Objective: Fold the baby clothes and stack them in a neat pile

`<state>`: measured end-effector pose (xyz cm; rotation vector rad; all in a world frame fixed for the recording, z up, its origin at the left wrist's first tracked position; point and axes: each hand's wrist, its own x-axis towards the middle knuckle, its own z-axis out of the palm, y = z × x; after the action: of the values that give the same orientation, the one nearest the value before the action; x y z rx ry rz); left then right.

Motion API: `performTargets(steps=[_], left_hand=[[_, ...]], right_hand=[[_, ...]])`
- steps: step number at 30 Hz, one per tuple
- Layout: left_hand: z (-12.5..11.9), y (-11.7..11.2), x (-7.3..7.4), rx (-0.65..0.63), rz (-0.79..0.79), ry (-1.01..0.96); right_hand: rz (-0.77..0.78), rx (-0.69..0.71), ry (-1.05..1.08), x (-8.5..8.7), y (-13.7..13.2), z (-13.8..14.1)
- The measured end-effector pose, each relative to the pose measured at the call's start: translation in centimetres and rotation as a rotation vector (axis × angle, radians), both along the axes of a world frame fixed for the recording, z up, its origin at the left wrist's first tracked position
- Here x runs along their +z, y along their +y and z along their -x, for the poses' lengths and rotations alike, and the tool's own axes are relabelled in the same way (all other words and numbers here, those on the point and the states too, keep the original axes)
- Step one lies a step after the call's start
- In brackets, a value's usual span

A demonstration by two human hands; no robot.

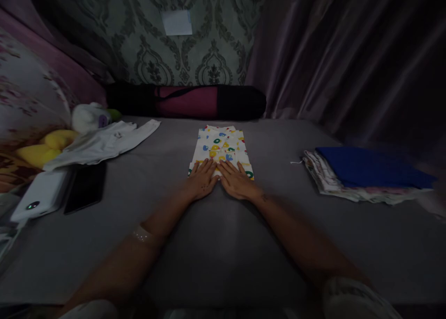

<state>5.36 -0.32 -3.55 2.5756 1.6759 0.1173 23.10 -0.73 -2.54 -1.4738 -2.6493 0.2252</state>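
A white shirt (pixel 223 145) with colourful printed shapes lies folded into a neat rectangle on the grey sheet, its collar end pointing away from me. My left hand (pixel 202 180) rests flat on the near left part of it, fingers stretched out. Beside it, my right hand (pixel 237 179) lies flat on the near right part, thumbs almost meeting. Both hands press on the fabric without gripping it. The cloth under my palms and fingers is hidden.
To the right sits a stack of folded clothes (pixel 369 170) topped with blue fabric. On the left are a white garment (pixel 108 142), plush toys (pixel 88 117), a dark phone (pixel 86 188) and a white power bank (pixel 42 196). A long black and pink bag (pixel 188 100) lies along the wall.
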Motion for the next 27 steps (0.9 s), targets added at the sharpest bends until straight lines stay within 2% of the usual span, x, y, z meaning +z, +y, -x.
performTargets(steps=[2,4,9,16,19,23,27], left_hand=[[0.2,0.1,0.0,0.048,-0.092,-0.019],[0.5,0.2,-0.1,0.093,-0.12,-0.029],[0.9,0.5,-0.6,0.1,0.061,0.002],[1.2,0.7,-0.7,0.095,0.104,-0.057],[1.9,0.8,-0.7,0.037,0.09,-0.125],[3.1,1.1,-0.7,-0.091,-0.073,-0.199],[3.1,1.2,-0.2,-0.295,-0.179,-0.23]], right_hand=[[-0.061,-0.08,0.02,-0.1,0.1,-0.3],[-0.087,-0.158,0.024,-0.3,0.3,-0.6],[0.009,-0.173,-0.004,-0.8,0.7,-1.2],[0.085,-0.159,0.012,-0.6,0.9,-1.4],[0.139,-0.147,0.036,-0.3,1.2,-1.7],[0.217,-0.108,0.072,0.5,1.4,-1.9],[0.153,0.003,0.049,0.8,1.0,-1.7]])
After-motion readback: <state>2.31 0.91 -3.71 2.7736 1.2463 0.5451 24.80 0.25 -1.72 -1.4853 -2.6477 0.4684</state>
